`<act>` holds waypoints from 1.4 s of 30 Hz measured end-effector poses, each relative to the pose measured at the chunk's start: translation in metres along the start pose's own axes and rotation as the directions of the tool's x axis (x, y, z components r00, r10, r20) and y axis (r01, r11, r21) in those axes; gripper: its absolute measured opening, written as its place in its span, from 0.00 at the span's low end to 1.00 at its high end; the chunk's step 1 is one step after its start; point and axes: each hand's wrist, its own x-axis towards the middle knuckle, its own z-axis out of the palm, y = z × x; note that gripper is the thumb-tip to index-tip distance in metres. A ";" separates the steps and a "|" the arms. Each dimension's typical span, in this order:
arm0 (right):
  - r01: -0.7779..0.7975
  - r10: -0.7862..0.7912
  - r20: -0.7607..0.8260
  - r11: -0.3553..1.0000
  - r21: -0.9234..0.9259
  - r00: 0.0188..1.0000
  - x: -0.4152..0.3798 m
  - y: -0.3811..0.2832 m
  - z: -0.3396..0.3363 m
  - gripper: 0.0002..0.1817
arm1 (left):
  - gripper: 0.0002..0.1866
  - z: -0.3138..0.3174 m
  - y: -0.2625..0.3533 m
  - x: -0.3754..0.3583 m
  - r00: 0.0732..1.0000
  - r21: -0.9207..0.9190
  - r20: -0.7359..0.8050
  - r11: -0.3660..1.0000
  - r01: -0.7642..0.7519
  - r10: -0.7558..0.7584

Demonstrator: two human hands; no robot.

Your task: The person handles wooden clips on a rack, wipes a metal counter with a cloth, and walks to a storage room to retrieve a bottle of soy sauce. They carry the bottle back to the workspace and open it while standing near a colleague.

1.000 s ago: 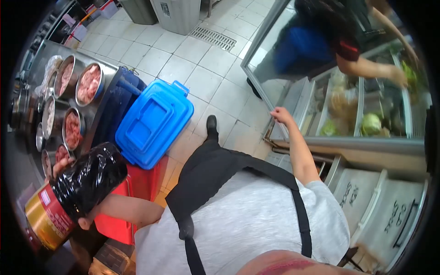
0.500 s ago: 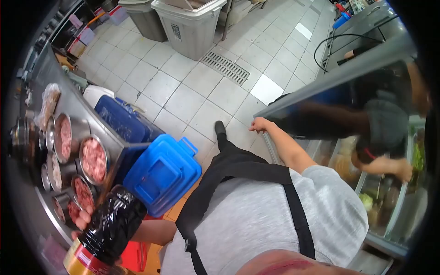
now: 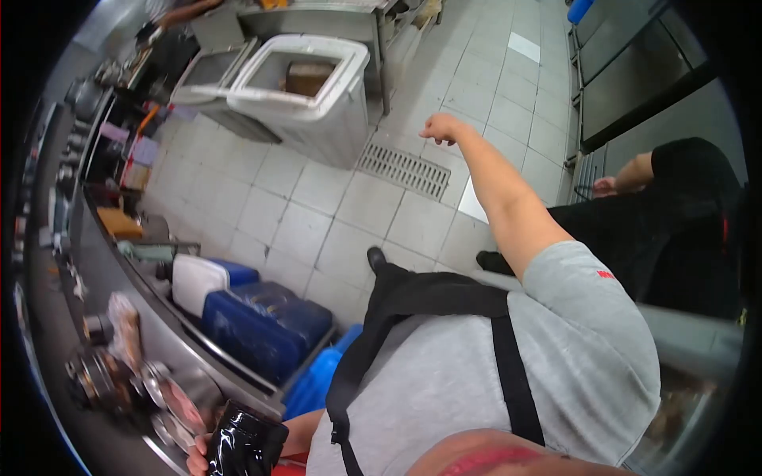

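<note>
At the lower left, my left hand (image 3: pixel 198 455) is wrapped around a large container covered in shiny black plastic (image 3: pixel 244 440); its lower end is cut off by the frame. The fingers show at its left side, close to steel bowls of meat (image 3: pixel 182 404) on the counter. My right arm reaches forward over the tiled floor. At its end my right hand (image 3: pixel 441 129) is closed with curled fingers, apparently nothing in it, seen above the floor drain (image 3: pixel 405 170).
A steel counter (image 3: pixel 171 321) runs along my left, with blue bins (image 3: pixel 266 321) beside it. Grey-white bins (image 3: pixel 337 119) stand ahead. A person in dark clothes (image 3: pixel 667 206) is close on my right, one hand (image 3: pixel 609 186) low. Another person's arm (image 3: pixel 186 11) shows far left.
My view has moved forward along the aisle. My right hand has left the glass door's edge and swung forward. The black-wrapped container stays in my left hand, lower in view.
</note>
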 end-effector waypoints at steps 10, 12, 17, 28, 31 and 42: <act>-0.299 0.302 -0.085 0.953 0.047 0.950 0.077 0.168 -0.097 0.18 | 0.54 0.110 -0.305 0.119 0.968 -0.162 -0.241 0.986 0.026 -0.065; -0.386 0.385 -0.045 0.922 -0.033 0.922 0.061 0.221 -0.088 0.17 | 0.54 0.145 -0.360 0.149 0.895 -0.135 -0.401 0.979 0.150 -0.193; -0.529 0.653 0.163 0.415 0.740 0.740 0.009 0.295 -0.061 0.16 | 0.58 0.259 -0.501 0.177 0.913 -0.758 0.397 0.528 0.383 -0.092; 0.263 0.732 0.061 -0.320 0.910 0.678 0.058 0.463 -0.203 0.11 | 0.54 0.580 -0.669 0.160 0.837 -0.784 0.521 0.293 0.547 -0.169; 0.304 0.696 -0.050 -0.248 0.920 0.717 0.108 0.484 -0.301 0.10 | 0.48 0.656 -0.694 0.171 0.817 -0.815 0.566 0.075 0.574 -0.106; -0.240 0.727 -0.333 0.561 0.792 0.601 0.289 0.626 -0.485 0.07 | 0.52 0.908 -0.886 0.170 0.881 -0.862 0.473 0.194 0.467 -0.020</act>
